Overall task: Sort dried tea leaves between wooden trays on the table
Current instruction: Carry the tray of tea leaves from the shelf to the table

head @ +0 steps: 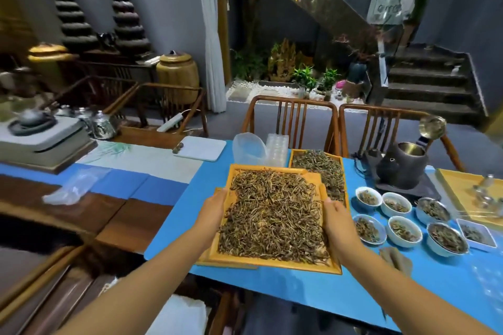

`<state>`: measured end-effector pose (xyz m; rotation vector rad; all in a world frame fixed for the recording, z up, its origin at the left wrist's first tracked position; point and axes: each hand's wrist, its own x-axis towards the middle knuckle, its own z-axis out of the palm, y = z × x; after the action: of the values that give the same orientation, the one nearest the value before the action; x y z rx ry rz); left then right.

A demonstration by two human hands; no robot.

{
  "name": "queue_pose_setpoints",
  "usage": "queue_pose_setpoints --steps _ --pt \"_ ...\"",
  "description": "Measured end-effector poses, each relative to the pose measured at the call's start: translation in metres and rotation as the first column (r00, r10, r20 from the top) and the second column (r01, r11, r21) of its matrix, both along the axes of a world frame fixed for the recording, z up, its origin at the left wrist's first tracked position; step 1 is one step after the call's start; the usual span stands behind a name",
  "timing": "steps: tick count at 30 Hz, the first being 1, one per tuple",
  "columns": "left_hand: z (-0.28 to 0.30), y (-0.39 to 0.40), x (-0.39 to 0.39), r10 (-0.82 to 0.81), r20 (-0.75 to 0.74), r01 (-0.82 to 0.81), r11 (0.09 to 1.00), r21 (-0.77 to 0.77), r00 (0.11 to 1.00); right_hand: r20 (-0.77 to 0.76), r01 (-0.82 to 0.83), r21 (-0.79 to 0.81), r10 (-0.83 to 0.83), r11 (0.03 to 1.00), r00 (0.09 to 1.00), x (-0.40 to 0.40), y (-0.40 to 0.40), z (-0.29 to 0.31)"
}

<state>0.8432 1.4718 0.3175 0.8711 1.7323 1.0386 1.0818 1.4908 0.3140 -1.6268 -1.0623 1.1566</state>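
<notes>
A wooden tray [261, 264] heaped with brown dried tea leaves [275, 215] is held over the blue table mat. My left hand [211, 209] grips its left rim and my right hand [336, 219] grips its right rim. Its far edge looks raised a little. Under it the edge of another wooden tray [202, 260] shows at the near left. Behind it, a second tray [295, 151] of greener, darker tea leaves [322, 166] lies flat on the mat.
Several white bowls [396, 202] of tea samples stand to the right. A dark kettle on a black base [402, 166] and a yellow tray [460, 193] are further right. Clear plastic containers [249, 148], a white board [201, 148] and two chairs [291, 117] lie beyond.
</notes>
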Motion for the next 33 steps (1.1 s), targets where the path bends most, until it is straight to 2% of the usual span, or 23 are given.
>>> queue_pose_setpoints --steps 3,7,11,15,20,29,33 --pt "-0.011 0.012 -0.023 0.064 -0.002 -0.064 0.996 -0.066 0.998 -0.010 -0.056 -0.022 0.056 0.998 0.998 -0.024 0.024 -0.012" --pt "-0.025 0.024 -0.047 0.142 0.117 -0.128 0.985 -0.119 0.983 -0.086 -0.121 -0.031 0.118 0.992 0.989 -0.052 0.058 -0.030" --pt "-0.042 0.028 -0.063 0.217 0.164 -0.196 0.972 -0.132 0.962 0.016 -0.211 0.005 0.211 0.978 0.977 -0.073 0.085 -0.045" --pt "-0.059 0.031 -0.075 0.270 0.224 -0.253 0.962 -0.101 0.937 0.035 -0.290 0.004 0.290 0.957 0.956 -0.092 0.103 -0.059" --pt "-0.083 0.029 -0.084 0.292 0.194 -0.284 0.957 -0.066 0.937 0.075 -0.351 -0.015 0.352 0.936 0.933 -0.110 0.112 -0.082" --pt "-0.134 0.009 -0.106 0.402 0.065 -0.388 0.908 -0.159 0.914 0.048 -0.409 -0.119 0.416 0.905 0.908 -0.129 0.097 -0.148" --pt "-0.161 -0.005 -0.110 0.372 0.110 -0.355 0.923 -0.149 0.922 0.030 -0.439 -0.159 0.449 0.884 0.893 -0.134 0.090 -0.174"
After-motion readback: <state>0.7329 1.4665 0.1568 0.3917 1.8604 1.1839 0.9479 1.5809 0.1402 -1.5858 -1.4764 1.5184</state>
